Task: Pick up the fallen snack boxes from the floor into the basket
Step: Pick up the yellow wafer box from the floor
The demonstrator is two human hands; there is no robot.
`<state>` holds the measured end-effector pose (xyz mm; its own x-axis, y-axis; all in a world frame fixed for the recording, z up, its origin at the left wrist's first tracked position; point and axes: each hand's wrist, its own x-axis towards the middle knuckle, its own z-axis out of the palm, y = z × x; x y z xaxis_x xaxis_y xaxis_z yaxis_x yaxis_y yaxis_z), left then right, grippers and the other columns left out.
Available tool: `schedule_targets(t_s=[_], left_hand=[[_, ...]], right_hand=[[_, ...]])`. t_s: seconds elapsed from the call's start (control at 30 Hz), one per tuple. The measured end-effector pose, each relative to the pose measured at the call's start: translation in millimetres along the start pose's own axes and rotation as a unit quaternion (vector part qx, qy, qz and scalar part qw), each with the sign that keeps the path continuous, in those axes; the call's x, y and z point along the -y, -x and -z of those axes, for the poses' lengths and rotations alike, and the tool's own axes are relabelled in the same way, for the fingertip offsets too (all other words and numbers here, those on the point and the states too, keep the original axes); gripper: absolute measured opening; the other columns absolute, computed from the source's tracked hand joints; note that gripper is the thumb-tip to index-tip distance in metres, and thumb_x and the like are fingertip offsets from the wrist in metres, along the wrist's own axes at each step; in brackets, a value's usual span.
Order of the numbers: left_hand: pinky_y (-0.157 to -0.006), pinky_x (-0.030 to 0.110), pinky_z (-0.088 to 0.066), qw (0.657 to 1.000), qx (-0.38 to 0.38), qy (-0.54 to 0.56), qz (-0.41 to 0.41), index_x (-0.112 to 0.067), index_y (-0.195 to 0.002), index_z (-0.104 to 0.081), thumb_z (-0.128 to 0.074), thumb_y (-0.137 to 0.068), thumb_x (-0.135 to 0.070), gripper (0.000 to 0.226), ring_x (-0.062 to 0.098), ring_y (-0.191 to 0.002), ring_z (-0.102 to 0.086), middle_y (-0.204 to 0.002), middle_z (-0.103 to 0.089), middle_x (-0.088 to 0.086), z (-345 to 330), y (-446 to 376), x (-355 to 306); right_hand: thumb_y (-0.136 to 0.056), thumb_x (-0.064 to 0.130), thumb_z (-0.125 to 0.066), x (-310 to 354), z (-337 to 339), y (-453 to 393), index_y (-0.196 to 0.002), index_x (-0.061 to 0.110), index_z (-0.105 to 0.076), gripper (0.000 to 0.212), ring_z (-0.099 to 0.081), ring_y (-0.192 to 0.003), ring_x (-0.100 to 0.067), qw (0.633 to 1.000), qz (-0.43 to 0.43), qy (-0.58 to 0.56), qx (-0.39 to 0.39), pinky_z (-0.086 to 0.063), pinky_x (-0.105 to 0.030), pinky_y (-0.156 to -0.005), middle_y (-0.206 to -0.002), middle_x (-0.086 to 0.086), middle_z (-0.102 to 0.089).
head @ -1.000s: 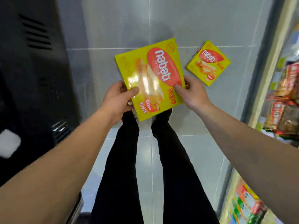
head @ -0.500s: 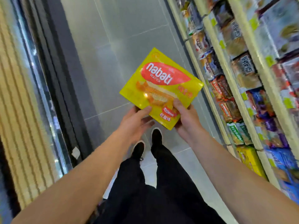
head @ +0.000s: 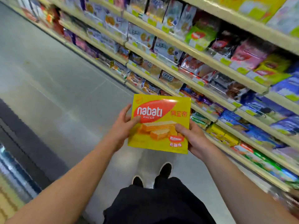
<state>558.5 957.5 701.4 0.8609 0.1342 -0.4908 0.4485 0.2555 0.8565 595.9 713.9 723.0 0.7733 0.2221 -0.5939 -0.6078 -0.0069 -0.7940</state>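
1. We hold the box (head: 159, 125) up in front of us, at the centre of the view, well clear of the floor (head: 53, 88).
2. Its printed face is turned toward us, the "nabati WAFER" lettering reading upright, so its top edge points to 12 o'clock.
3. The box is close to square; its slightly longer side runs left to right, 9 to 3 o'clock, with a faint clockwise tilt.
4. Our left hand (head: 120, 128) sits at the box's 9 o'clock edge: thumb pressed on the front by the red logo, fingers spread, and we cannot tell how firmly it grips behind.
5. Our right hand (head: 193, 139) clamps the 4 o'clock corner, thumb across the front near the wafer picture, fingers curled round behind the right edge.
6. Both forearms run in from 7 and 5 o'clock toward the box.
7. Below the box, at 6 o'clock, we see our two dark shoes (head: 165, 169) on the grey floor, and dark trousers (head: 155, 204) closer in.
8. From 11 round to 4 o'clock run the shelves (head: 191, 54), cream edges with green price tags, packed with blurred snack packets.
9. Just past the box's right edge, at 3 o'clock, sit yellow packs (head: 224, 136) on a lower shelf.
10. At 8 o'clock a dark strip (head: 24, 143) borders the floor.
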Motion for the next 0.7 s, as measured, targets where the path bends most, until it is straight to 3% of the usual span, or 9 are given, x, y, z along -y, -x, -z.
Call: schedule_targets(t_s=[0.1,0.17,0.23,0.33,0.47,0.7], left_hand=[[-0.089,0.044,-0.055,0.989,0.057,-0.131,-0.043,-0.04,-0.146,-0.025,-0.083,-0.069,-0.027,0.097,0.019,-0.106,-0.064,-0.126,-0.06,0.0,-50.9,9.7,1.6],[-0.094,0.045,-0.052,0.979,0.066,-0.181,-0.072,-0.046,-0.145,-0.022,-0.081,-0.062,-0.038,0.103,0.016,-0.111,-0.06,-0.131,-0.056,-0.006,-78.8,16.5,8.0],[-0.096,0.044,-0.051,0.966,0.094,-0.221,-0.095,-0.046,-0.146,-0.018,-0.079,-0.063,-0.041,0.103,0.014,-0.112,-0.058,-0.133,-0.054,-0.008,-115.0,26.2,13.9],[-0.093,0.034,-0.05,0.955,0.151,-0.227,-0.119,-0.043,-0.149,-0.017,-0.079,-0.075,-0.026,0.097,0.01,-0.109,-0.056,-0.129,-0.051,-0.012,-163.8,42.6,23.3],[-0.097,0.04,-0.049,0.936,0.219,-0.247,-0.121,-0.049,-0.145,-0.018,-0.081,-0.072,-0.025,0.099,0.014,-0.114,-0.055,-0.134,-0.049,-0.01,-234.3,67.2,42.2],[-0.078,0.02,-0.046,0.898,0.305,-0.276,-0.153,-0.042,-0.146,-0.024,-0.079,-0.073,-0.01,0.096,0.003,-0.099,-0.055,-0.117,-0.051,-0.018,-371.9,140.6,93.0]], right_hand=[[-0.092,0.016,-0.065,-3.9,33.0,39.5,-0.127,0.017,-0.054,0.037,-0.074,-0.084,-0.027,0.995,0.025,-0.041,-0.085,-0.06,-0.04,-0.067,-0.107,-0.009,-0.074],[-0.092,0.018,-0.066,-8.2,48.8,62.3,-0.128,0.024,-0.05,0.039,-0.074,-0.077,-0.019,0.985,0.059,-0.035,-0.159,-0.059,-0.034,-0.06,-0.105,-0.001,-0.073],[-0.09,0.022,-0.069,-16.0,71.6,92.4,-0.141,0.036,-0.035,0.063,-0.071,-0.078,-0.006,0.965,0.115,-0.005,-0.234,-0.057,-0.028,-0.06,-0.105,0.019,-0.063],[-0.087,0.019,-0.072,-32.8,104.4,129.6,-0.15,0.041,-0.02,0.084,-0.061,-0.079,0.018,0.94,0.173,0.05,-0.291,-0.05,-0.009,-0.058,-0.104,0.035,-0.049],[-0.087,0.015,-0.072,-58.1,157.7,182.6,-0.15,0.036,-0.022,0.084,-0.057,-0.077,0.024,0.908,0.199,0.023,-0.368,-0.047,-0.005,-0.057,-0.105,0.035,-0.047],[-0.084,0.016,-0.075,-122.0,269.8,275.8,-0.152,0.036,-0.023,0.087,-0.059,-0.087,0.02,0.861,0.214,-0.041,-0.459,-0.048,-0.005,-0.062,-0.127,0.013,-0.055]])
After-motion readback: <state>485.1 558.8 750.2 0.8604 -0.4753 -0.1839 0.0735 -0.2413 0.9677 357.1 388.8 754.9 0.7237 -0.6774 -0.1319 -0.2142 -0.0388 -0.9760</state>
